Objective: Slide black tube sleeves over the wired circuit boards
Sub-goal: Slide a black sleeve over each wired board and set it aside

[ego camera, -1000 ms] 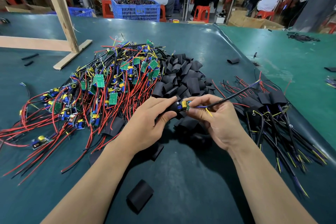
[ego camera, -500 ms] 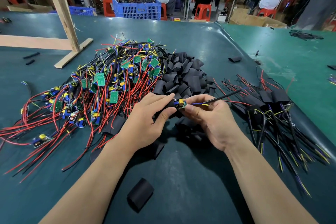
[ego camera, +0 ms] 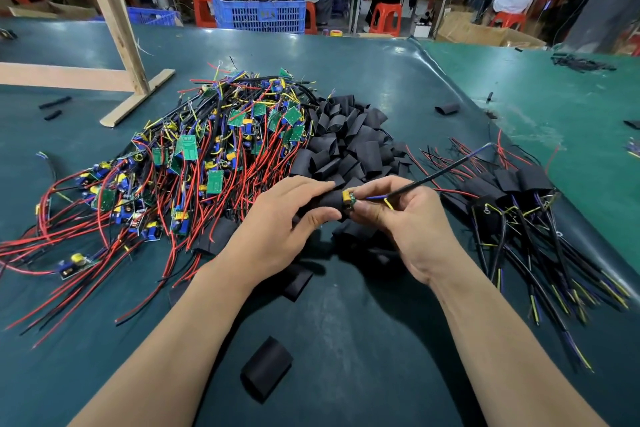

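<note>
Across the green mat (ego camera: pixel 346 340) lie three heaps. Left of centre sprawls a tangle of unsleeved boards (ego camera: pixel 194 163), green with blue and yellow parts, their red and black wires running out toward the left edge. Just beside it, in the middle, is a pile of loose black sleeves (ego camera: pixel 349 139), flattened and stacked at all angles. To the right lies a bundle of sleeved boards (ego camera: pixel 512 198), whose black leads with yellow and blue tips fan toward the near right corner. A single stray sleeve (ego camera: pixel 266 369) rests on the mat between the forearms, near the viewer; another (ego camera: pixel 446 109) sits apart beyond the sleeve pile. A wooden frame (ego camera: pixel 114 21) stands at far left. Past the mat's far edge is a blue crate (ego camera: pixel 258 12) full of wiring, with red stools and seated people at benches behind it.

Both hands meet just in front of the sleeve pile, which crowds right up against the fingers. Left hand (ego camera: pixel 277 229) grips a black sleeve (ego camera: pixel 329 199) between thumb and curled fingers. Right hand (ego camera: pixel 408 222) pinches a small board (ego camera: pixel 348 200) at the sleeve's mouth; its yellow part and a sliver of green show between the two thumbs, the rest being hidden by the sleeve and fingers. From the board a black lead (ego camera: pixel 446 170) rises diagonally up and right over the right hand, above the finished bundle, with short blue and yellow wires showing at its base.
</note>
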The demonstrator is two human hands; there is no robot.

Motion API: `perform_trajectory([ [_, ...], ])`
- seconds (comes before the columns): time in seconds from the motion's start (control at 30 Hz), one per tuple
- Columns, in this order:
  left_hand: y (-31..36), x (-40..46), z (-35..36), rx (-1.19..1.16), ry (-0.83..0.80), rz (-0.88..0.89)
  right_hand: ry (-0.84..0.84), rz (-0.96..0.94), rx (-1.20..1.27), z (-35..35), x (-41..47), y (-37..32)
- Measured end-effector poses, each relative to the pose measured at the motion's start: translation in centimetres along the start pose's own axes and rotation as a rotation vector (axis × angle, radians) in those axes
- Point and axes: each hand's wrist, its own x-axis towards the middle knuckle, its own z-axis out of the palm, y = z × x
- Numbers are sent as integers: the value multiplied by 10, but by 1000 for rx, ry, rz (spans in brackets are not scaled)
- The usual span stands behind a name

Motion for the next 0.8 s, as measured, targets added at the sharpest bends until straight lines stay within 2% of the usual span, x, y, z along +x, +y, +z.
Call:
perform_trajectory([
  [0.13, 0, 0, 4, -21, 11, 4, 50, -36, 94, 3, 1, 0],
  [0.37, 0, 0, 3, -74, 139, -12, 51, -99, 60, 7, 1, 3],
  [0.6, 2, 0, 1, -136, 152, -13, -36, 12, 250, 3, 2, 3],
  [0.8, 6, -2, 2, -173, 105, -10, -48, 32, 233, 4, 0, 2],
])
